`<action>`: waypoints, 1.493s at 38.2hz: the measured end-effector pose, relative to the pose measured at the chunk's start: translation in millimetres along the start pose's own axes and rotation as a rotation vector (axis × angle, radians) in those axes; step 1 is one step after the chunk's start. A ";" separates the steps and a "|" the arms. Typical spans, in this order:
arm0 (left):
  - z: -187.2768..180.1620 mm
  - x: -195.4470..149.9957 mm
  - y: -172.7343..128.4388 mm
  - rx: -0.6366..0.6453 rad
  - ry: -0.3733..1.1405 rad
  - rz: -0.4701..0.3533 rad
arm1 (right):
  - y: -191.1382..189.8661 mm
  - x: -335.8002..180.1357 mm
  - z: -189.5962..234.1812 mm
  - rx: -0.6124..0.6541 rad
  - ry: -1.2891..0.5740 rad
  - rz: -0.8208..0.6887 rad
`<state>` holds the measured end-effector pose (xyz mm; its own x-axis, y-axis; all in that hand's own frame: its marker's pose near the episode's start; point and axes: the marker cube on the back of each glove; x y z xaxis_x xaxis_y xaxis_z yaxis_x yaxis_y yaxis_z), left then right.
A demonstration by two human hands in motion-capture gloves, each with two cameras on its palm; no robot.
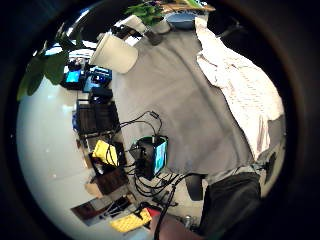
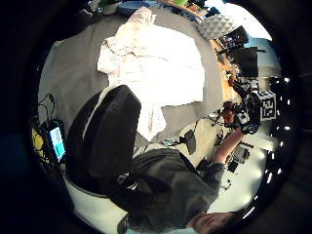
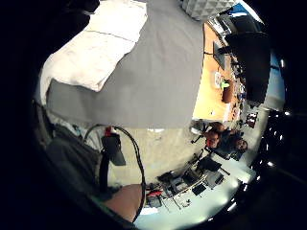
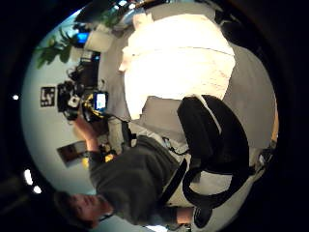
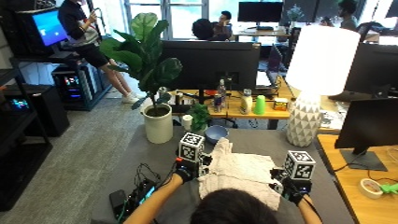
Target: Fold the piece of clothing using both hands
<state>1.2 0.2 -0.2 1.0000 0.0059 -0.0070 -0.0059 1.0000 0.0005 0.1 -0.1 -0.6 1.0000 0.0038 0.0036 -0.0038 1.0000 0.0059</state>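
Right now you are holding both hands up above the grey counter [image 5: 155, 144], one at each side of the white garment [image 5: 239, 175] that is lying spread and a little rumpled in the middle of it, near your edge. Your left hand [image 5: 185, 172] is hovering just beside the cloth's left border and your right hand [image 5: 292, 186] just beside its right border; neither seems to be touching the fabric, and whether the fingers are straight or curled I cannot tell from these views. The garment looks thin, light and limp, so expect it to sag and crease wherever it is not supported, and to slide easily over the counter cloth. Judging by that, you would do best pinching it at the two outer edges or corners nearest each hand, lifting evenly so one side is not dragging the other.
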 end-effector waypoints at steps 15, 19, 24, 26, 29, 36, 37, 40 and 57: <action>5.8 7.4 1.4 -0.028 0.007 0.031 | -1.4 3.6 3.9 -0.012 -0.004 0.007; 12.8 16.7 3.6 -0.023 0.054 0.071 | -3.3 1.9 6.9 0.003 0.007 -0.001; 55.5 45.1 8.5 -0.097 0.173 0.193 | -22.7 4.1 39.7 -0.002 0.030 -0.018; 82.6 62.4 17.1 -0.169 0.175 0.254 | -29.3 2.1 62.4 -0.041 0.048 -0.029; 139.4 82.7 18.6 -0.275 0.097 0.306 | -40.4 0.8 102.4 -0.112 0.085 -0.023; 185.3 86.6 3.6 -0.193 0.062 0.238 | -56.1 4.6 151.9 -0.113 0.099 0.014; 183.4 86.0 2.1 -0.160 0.072 0.225 | -57.7 4.8 153.6 -0.092 0.087 0.011; 178.1 84.0 -2.5 -0.082 0.075 0.204 | -62.1 5.1 154.9 -0.017 0.071 0.003; 113.6 62.2 -6.7 0.007 -0.073 0.194 | -44.9 -16.5 98.1 0.061 0.145 -0.107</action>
<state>64.3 -6.2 113.0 0.9780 0.1981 0.0660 -0.1987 0.9801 0.0019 -16.6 -45.7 97.1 0.9847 -0.0976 -0.1445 0.1070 0.9925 0.0590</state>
